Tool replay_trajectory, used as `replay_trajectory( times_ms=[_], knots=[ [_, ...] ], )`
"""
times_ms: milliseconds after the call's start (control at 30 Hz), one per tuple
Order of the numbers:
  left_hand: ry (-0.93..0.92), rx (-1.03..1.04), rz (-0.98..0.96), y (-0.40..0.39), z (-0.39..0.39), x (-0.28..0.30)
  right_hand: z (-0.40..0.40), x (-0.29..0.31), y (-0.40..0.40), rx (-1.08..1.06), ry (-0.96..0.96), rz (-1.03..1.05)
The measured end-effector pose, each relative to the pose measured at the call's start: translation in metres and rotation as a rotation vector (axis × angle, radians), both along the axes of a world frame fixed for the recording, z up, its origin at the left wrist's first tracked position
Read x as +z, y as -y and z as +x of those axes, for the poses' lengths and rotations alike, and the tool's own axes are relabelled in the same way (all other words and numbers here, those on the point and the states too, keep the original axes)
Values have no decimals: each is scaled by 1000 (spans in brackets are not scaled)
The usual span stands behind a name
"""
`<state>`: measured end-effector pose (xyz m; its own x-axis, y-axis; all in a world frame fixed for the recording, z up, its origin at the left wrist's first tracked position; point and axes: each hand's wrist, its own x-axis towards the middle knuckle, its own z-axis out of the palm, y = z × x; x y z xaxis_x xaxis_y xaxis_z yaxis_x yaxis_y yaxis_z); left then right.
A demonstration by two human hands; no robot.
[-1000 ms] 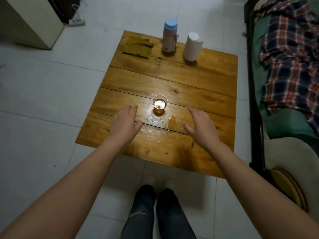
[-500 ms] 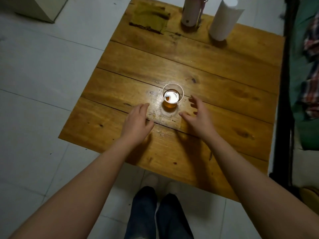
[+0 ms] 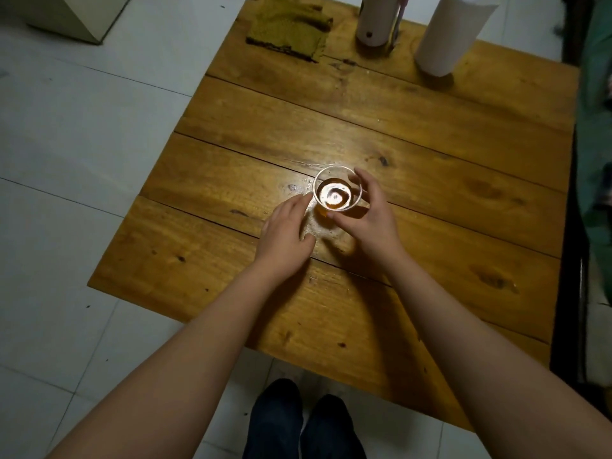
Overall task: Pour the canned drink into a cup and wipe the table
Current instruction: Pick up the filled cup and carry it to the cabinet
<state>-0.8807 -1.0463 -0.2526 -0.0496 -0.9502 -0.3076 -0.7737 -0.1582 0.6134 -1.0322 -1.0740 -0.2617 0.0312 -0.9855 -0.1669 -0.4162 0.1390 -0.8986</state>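
A clear plastic cup (image 3: pixel 337 193) with amber drink in it stands in the middle of the wooden table (image 3: pixel 430 134). My right hand (image 3: pixel 367 220) curls around the cup from the right, thumb at its near side and fingers at its far rim. Left of the cup lies my left hand (image 3: pixel 285 231), flat and open, fingertips just short of the rim. A wet patch shines on the wood under and in front of the cup. At the table's far left edge sits a folded olive-green cloth (image 3: pixel 288 28). No can is in sight.
A pale bottle (image 3: pixel 377 21) and a white cylinder (image 3: pixel 447 38) stand at the far edge of the table. White floor tiles lie to the left. A dark frame with green fabric (image 3: pixel 592 160) runs along the right side. My shoes (image 3: pixel 304 422) show below the near edge.
Both hands have moved forward to the cup; the right hand has closed around it and the left has reached its rim. The camera has come closer and tilted down.
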Motion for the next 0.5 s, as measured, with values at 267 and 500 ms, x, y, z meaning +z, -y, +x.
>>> replay_trajectory(
  times_ms=[267, 500],
  knots=[
    [-64, 31, 11, 4, -5, -2, 2, 2, 1, -17, 18, -22],
    [-323, 130, -14, -2, -5, 29, 1, 42, 1, -24, 50, -67]
  ],
)
